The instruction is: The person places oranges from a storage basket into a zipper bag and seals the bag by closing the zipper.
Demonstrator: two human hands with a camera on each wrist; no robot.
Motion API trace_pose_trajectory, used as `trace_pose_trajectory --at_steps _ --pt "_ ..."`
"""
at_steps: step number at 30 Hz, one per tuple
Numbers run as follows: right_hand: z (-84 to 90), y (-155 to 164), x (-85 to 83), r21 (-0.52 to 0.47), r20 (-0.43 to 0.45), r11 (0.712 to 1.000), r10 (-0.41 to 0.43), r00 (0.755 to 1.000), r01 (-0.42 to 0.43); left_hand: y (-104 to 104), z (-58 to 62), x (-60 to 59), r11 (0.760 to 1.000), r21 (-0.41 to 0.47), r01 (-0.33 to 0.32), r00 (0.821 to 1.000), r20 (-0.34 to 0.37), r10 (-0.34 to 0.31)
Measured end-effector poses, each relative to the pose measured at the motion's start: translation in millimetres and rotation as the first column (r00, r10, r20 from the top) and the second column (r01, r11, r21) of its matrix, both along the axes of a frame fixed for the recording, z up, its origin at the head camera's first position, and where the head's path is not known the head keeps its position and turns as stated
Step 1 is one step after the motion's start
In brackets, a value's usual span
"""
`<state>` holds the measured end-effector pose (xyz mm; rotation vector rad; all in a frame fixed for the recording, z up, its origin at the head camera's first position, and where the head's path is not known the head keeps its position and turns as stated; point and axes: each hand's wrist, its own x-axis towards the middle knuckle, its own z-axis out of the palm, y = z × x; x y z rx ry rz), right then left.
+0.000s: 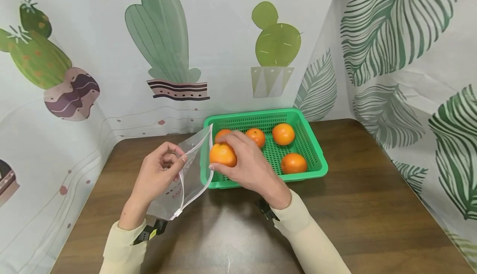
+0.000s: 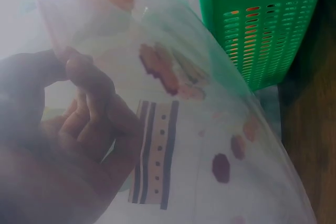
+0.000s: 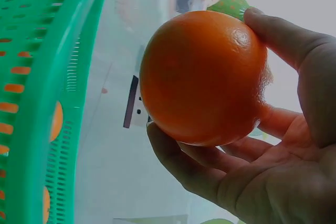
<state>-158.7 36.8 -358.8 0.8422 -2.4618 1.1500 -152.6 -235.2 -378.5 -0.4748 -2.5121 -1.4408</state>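
My right hand (image 1: pixel 246 164) grips an orange (image 1: pixel 222 155) over the left end of a green perforated basket (image 1: pixel 316 152), right beside the mouth of a clear zip bag (image 1: pixel 191 170). In the right wrist view the orange (image 3: pixel 205 77) fills my right hand (image 3: pixel 252 145), with the basket wall (image 3: pixel 47 98) to its left. My left hand (image 1: pixel 158 170) pinches the bag's upper edge and holds it up off the table. The left wrist view shows my left hand (image 2: pixel 73 129) behind the bag film (image 2: pixel 220 129), with the basket (image 2: pixel 262 19) beyond. Several oranges (image 1: pixel 283 134) lie in the basket.
A dark wooden table (image 1: pixel 372 207) carries the basket near its far edge. Curtains printed with cacti (image 1: pixel 160 38) and leaves (image 1: pixel 410 58) close in the back and both sides. Bare tabletop lies to the right and in front of the basket.
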Motion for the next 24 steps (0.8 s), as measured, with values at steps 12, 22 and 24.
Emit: trace_pose_trajectory --at_steps 12,22,24 --pt "4.9 -8.4 2.2 -0.049 -0.050 0.997 0.052 0.997 -0.054 -0.4 -0.4 -0.2 1.000 -0.009 0.000 1.000 0.003 0.000" --pt "6.7 -20.9 3.4 -0.052 -0.091 0.994 0.091 0.992 -0.096 -0.9 0.0 0.1 1.000 -0.005 0.010 1.000 0.004 -0.010" --pt "7.0 -23.2 3.6 -0.049 -0.104 0.994 0.096 0.990 -0.102 -1.1 0.1 0.2 1.000 -0.001 0.009 1.000 0.002 -0.009"
